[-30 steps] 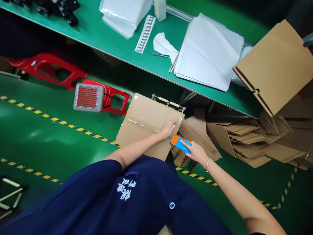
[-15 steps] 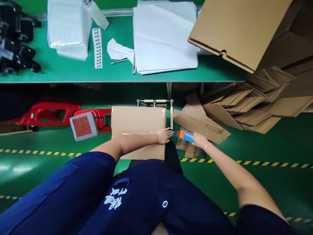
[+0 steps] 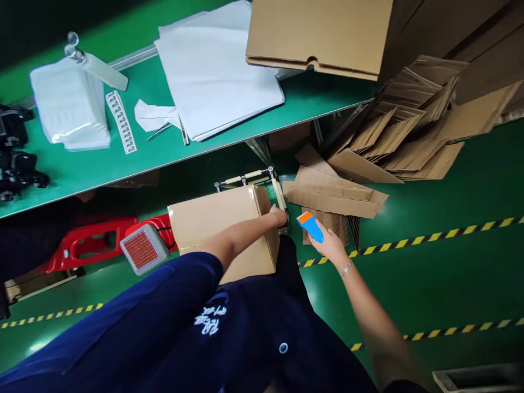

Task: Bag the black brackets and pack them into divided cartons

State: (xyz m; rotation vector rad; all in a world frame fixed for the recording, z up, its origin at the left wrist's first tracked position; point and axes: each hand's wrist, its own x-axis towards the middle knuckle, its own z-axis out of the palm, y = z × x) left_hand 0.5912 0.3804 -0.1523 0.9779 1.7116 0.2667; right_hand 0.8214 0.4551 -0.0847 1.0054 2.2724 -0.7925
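A closed cardboard box [image 3: 213, 218] lies in front of my body, slightly turned, its right end face showing. My left hand [image 3: 279, 216] is at that right end, bent down over the edge; its fingers point away from view and their shape is hidden. Off to the right of the box, my right hand [image 3: 332, 245] is closed around a blue-and-orange hand tool [image 3: 313, 227]. The tool's orange head points up and left, apart from the box. Shiny clear tape shows near the box's top right edge.
A metal frame with pale rollers [image 3: 249, 176] stands behind the box. Left are a red stool [image 3: 98, 237] and a grey device with a red panel [image 3: 144, 249]. The green bench [image 3: 143, 164] carries white sheets [image 3: 221, 65]. Flattened cardboard [image 3: 335, 191] lies right.
My view has turned, and the box now appears tilted with its end face visible. My left hand has gone from lying flat to bending over the end. The tool has moved away from the left hand.
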